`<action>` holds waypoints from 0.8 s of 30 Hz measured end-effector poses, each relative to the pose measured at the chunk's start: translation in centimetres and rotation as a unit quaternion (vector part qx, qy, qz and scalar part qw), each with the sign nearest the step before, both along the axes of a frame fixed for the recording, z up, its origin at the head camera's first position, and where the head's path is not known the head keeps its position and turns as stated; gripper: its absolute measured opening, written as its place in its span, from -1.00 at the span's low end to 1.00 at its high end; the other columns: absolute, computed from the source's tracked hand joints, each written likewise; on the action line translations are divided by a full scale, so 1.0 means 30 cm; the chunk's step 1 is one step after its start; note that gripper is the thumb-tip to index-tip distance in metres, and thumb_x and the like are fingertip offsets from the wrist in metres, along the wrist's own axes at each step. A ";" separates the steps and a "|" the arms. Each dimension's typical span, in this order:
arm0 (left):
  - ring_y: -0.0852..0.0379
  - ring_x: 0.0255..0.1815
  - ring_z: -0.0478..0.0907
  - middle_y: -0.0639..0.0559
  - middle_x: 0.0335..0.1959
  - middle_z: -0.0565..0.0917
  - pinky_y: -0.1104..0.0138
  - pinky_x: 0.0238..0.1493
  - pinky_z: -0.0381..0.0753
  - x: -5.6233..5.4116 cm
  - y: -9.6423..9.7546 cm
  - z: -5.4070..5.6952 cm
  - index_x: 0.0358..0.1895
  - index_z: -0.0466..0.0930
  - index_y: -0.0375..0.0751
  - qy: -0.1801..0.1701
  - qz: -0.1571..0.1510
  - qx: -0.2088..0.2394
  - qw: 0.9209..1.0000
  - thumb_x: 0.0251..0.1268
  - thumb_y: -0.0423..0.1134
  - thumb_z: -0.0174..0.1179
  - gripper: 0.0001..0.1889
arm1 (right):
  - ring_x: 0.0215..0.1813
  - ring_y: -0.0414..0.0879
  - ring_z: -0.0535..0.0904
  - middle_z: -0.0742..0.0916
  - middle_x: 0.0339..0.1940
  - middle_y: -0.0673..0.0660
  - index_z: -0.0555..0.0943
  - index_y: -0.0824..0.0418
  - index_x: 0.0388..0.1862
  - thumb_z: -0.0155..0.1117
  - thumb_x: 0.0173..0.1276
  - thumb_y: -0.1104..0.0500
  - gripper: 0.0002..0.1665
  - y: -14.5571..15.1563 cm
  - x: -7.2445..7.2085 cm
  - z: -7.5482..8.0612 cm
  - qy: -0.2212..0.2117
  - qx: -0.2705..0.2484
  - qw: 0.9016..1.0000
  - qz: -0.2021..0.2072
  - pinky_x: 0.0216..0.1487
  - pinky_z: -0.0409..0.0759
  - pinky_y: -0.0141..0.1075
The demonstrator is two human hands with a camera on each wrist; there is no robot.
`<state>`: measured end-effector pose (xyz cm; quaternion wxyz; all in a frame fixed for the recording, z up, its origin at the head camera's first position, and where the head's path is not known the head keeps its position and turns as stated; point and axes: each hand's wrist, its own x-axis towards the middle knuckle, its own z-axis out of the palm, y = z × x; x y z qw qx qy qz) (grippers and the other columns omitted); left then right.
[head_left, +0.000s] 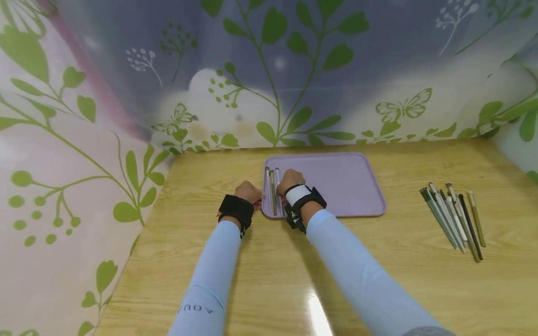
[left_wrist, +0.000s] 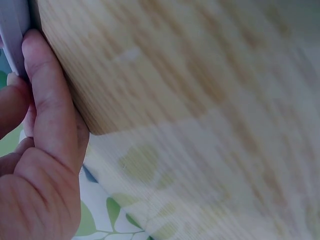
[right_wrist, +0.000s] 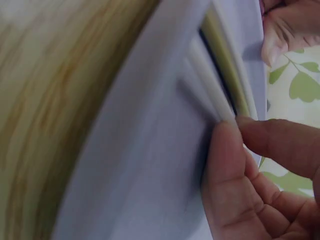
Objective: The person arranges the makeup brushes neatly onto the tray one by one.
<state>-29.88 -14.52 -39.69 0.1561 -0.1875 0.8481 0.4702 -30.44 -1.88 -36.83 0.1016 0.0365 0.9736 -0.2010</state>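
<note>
A lilac tray [head_left: 336, 186] lies flat on the table, with several slim brushes side by side along its left end. My left hand [head_left: 249, 191] holds the tray's left rim; in the left wrist view, thumb and finger pinch that rim [left_wrist: 16, 37]. Inside the tray, my right hand [head_left: 291, 181] pinches a white-handled brush [right_wrist: 207, 80] between thumb and forefinger. Left of it are an olive-handled brush [head_left: 274, 198] and another pale brush [head_left: 268, 186]. The right hand covers part of the white brush in the head view.
To the right of the tray, a loose bunch of brushes [head_left: 456, 219] with green, white, black and olive handles lies on the wood-grain table [head_left: 260, 280]. A leaf-patterned wall covering [head_left: 235, 112] rises behind the table and on its left.
</note>
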 end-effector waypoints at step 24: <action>0.18 -0.74 0.44 -0.07 -0.67 0.47 0.38 -0.58 0.59 0.004 0.007 0.010 -0.20 0.50 -0.36 -0.004 -0.005 0.022 1.000 0.07 -0.35 0.08 -0.78 | -0.62 -0.12 0.53 0.66 -0.59 0.15 0.60 0.22 -0.48 0.22 0.01 0.09 -0.79 0.404 0.080 0.217 0.185 -0.075 0.978 0.063 -0.57 0.49 -0.31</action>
